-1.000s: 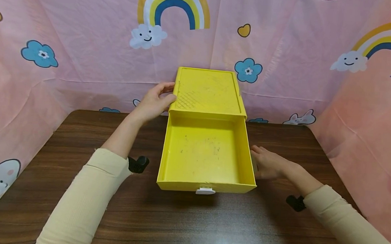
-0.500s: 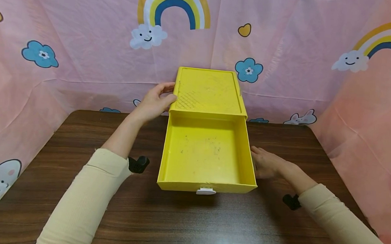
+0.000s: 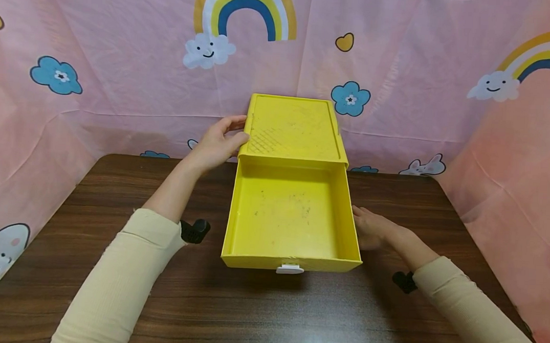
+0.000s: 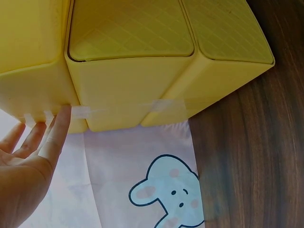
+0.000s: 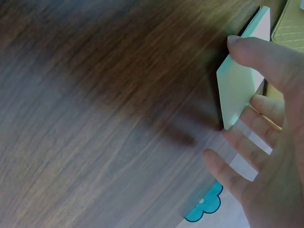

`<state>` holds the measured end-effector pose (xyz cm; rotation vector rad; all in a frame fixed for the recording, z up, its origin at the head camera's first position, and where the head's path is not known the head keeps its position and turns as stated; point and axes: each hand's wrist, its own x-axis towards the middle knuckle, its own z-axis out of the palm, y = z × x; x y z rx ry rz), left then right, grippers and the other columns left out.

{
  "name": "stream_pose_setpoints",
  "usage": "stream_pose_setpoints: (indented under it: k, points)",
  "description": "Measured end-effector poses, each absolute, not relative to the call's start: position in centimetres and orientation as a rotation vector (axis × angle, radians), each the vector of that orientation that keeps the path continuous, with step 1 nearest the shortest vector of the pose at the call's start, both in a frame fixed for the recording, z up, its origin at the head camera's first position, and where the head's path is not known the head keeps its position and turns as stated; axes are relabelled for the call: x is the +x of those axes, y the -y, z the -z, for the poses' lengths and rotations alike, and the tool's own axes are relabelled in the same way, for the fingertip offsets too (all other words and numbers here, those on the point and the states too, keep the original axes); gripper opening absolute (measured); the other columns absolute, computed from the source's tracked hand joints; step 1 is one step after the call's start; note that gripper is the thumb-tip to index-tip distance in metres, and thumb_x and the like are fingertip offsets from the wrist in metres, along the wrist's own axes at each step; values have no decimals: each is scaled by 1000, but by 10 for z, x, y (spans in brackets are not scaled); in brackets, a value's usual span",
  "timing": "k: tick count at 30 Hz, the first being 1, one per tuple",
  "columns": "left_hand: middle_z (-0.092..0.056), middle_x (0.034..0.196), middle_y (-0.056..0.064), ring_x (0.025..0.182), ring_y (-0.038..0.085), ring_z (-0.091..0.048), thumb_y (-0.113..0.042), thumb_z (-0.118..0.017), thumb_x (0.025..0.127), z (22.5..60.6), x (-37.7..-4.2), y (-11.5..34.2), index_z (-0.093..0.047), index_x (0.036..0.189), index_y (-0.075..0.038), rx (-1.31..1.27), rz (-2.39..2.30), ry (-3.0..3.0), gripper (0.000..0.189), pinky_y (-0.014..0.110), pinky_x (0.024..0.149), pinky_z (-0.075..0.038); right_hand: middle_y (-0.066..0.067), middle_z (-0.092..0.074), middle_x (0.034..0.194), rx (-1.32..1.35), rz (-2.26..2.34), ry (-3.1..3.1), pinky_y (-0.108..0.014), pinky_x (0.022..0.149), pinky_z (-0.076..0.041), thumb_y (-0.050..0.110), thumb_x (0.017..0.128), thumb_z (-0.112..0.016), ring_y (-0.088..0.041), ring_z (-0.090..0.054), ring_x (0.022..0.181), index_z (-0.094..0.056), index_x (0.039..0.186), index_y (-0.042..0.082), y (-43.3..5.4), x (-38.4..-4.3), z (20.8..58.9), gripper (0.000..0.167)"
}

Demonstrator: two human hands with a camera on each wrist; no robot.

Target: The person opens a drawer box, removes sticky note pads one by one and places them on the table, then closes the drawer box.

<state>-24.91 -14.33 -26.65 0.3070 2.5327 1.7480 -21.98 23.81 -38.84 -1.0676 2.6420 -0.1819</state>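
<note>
A yellow drawer cabinet (image 3: 292, 126) stands on the table, its top drawer (image 3: 282, 213) pulled out and bare inside. On the front of this drawer is a white handle (image 3: 290, 269). My left hand (image 3: 218, 144) rests against the cabinet's left side, fingers extended along the wall and thumb at the top edge. Low beside the drawer's right side is my right hand (image 3: 375, 229), its fingertips partly hidden there. In the right wrist view, that hand holds a pale green flat block (image 5: 236, 90) between thumb and fingers, close above the wood.
Lower drawers (image 4: 130, 35) of the cabinet are shut, with clear tape (image 4: 164, 105) along the side. A pink cloth (image 3: 145, 84) with printed figures hangs behind the dark wooden table (image 3: 182, 300). Black wrist cameras (image 3: 195, 231) are worn on both arms.
My right hand has shifted slightly inward, its forearm swinging left, and the block beside the drawer has gone out of the head view. The left hand stays in place.
</note>
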Motion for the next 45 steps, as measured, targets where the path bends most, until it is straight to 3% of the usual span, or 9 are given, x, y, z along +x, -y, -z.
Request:
stream_pose_setpoints:
  k: [8,23,33,45]
  points:
    - [-39,141,7,112,21,-53,-23,-50,92,266,-249,144,-33,142,-10,311,-1741,-2543,54,32,82,-53,-8,-45,122,-1124,130,-2655,-47,92,-39,30,82,-68,-27,-43,109,-52,108,21,-235,-219,387,32]
    - [-38,142,7,114,21,-52,-24,-50,92,265,-247,144,-32,142,-11,303,-1742,-2531,55,34,84,-52,-6,-43,122,-1070,140,-2659,-44,88,-42,29,80,-70,-26,-43,105,-54,103,22,-234,-217,387,29]
    - [-38,142,5,114,18,-52,-24,-51,92,264,-248,143,-33,142,-11,287,-1736,-2538,55,34,85,-52,-8,-41,125,-1056,131,-2657,-46,89,-42,30,80,-69,-27,-42,108,-53,110,20,-236,-218,386,36]
    - [-39,141,7,115,20,-51,-23,-50,92,264,-248,143,-33,141,-10,305,-1743,-2542,54,34,85,-52,-8,-41,124,-1052,143,-2656,-45,86,-43,27,81,-69,-26,-42,106,-53,107,21,-235,-216,385,32]
